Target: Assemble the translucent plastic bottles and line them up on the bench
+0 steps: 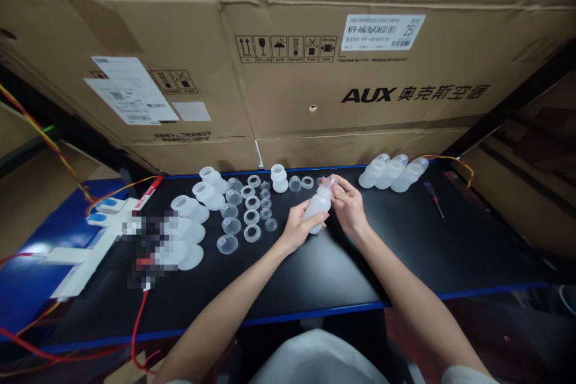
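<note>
My left hand [297, 228] is wrapped round the body of a frosted white bottle [318, 207], which is tilted with its top away from me. At its upper end my right hand [351, 207] has its thumb and fingers closed on the clear cap [332, 182]. Just beyond the hands stand an uncapped white bottle [279, 179], a clear dome cap [294, 183] and a ring collar [308, 182]. Left of them lie columns of dome caps [231, 227], ring collars [252, 216] and small clear discs [266, 213].
Several open white bottles [189, 209] lie at the left, beside a pixelated patch. Three capped bottles [392, 174] rest at the back right, near a screwdriver [434, 199]. A power strip [85, 258] with cables is on the left. A large carton [288, 84] walls off the back.
</note>
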`<state>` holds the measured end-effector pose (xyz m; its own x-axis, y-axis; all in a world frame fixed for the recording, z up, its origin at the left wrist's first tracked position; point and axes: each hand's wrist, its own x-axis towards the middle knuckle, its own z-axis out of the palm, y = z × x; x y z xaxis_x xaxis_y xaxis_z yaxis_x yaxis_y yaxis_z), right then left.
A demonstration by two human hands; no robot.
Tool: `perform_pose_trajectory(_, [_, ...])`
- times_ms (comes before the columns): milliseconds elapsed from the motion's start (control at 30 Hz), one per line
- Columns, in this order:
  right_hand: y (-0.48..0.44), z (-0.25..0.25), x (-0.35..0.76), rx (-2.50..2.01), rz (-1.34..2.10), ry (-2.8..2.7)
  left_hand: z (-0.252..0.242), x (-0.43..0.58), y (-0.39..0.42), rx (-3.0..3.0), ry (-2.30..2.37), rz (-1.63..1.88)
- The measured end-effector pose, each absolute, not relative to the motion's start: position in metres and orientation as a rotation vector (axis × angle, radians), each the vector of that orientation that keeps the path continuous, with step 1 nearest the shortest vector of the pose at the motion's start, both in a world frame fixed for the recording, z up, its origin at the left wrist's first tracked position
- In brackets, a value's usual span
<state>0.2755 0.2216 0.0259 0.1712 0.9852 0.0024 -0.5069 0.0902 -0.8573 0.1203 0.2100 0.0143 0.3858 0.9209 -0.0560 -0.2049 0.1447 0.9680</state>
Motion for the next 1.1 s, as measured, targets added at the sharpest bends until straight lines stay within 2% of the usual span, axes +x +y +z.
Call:
perform_pose_trajectory(167, [0.238,0.024,0.303,-0.916,0.939,-0.719,-0.001,0.121,0.195,1.567,1.017,1.192])
perform_pose_trajectory(300, [0.250,0.032,0.342,-0.907,0.661,-0.751,-0.015,0.116,0.171,1.827,0.903,1.132])
perform_pose_trajectory(467, [0.244,0.012,0.320,-1.080,0.764,-1.210,-0.016,0.116,0.166,1.825,0.917,1.164])
perform_pose_trajectory(667, [0.235,-0.017,0.282,-1.194,0.605,-1.785,-0.017,0.113,0.175,1.871,0.885,1.177])
perform_pose_trajectory(800, [0.241,-0.024,0.278,-1.257,0.522,-1.919,-0.019,0.112,0.176,1.855,0.901,1.192])
perform_pose_trajectory(900, [0.241,-0.017,0.278,-1.314,0.413,-1.817,-0.018,0.114,0.177,1.797,0.944,1.190])
perform_pose_trajectory(967, [0.237,-0.007,0.281,-1.273,0.464,-1.652,-0.017,0.115,0.178,1.745,0.978,1.209])
perform_pose_trajectory(1100, [0.225,0.015,0.298,-1.104,0.820,-1.434,-0.017,0.116,0.183,1.670,1.051,1.219])
